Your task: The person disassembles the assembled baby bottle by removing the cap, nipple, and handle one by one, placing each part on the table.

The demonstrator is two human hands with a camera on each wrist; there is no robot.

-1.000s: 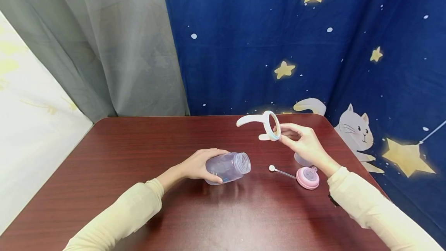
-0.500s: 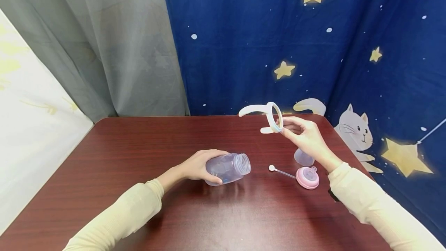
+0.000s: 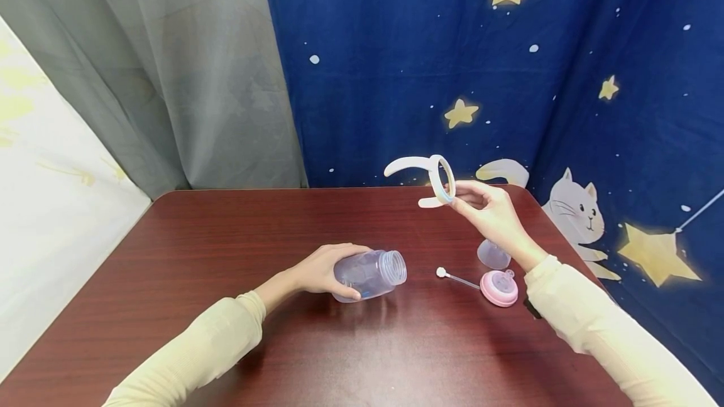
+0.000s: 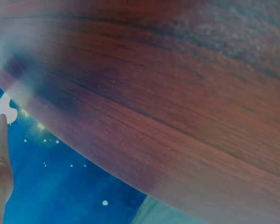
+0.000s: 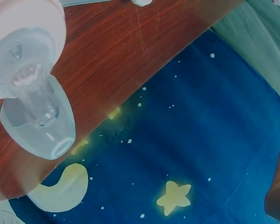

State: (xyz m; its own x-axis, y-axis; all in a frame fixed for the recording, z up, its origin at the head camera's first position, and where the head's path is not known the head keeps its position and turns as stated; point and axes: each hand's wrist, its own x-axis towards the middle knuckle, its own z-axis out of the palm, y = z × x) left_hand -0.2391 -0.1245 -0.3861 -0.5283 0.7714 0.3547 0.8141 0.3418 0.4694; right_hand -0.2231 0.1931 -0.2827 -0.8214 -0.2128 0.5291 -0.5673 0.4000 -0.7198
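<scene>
In the head view my left hand (image 3: 322, 272) grips a translucent baby bottle (image 3: 366, 275) round its body. The bottle lies tilted, its open threaded neck facing right. Up to the right, my right hand (image 3: 491, 215) pinches the rim of a white handle ring (image 3: 442, 179) between thumb and fingers, held in the air above the table's far side. Its two curved handles point left. Below that hand, a pink nipple collar (image 3: 499, 288) with a clear nipple lies on the table, a straw with a white weighted end (image 3: 442, 272) reaching left from it. The left wrist view shows only a sliver of hand and bottle.
A clear dome cap (image 3: 494, 255) stands just behind the pink collar. The dark red wooden table (image 3: 254, 225) ends at a blue star-patterned curtain (image 3: 396, 68) and a grey curtain (image 3: 226, 80) at the back.
My right hand has lifted the white handle ring higher, shifting slightly right and then back left. The dome cap shows more fully. My left hand and the bottle have barely moved.
</scene>
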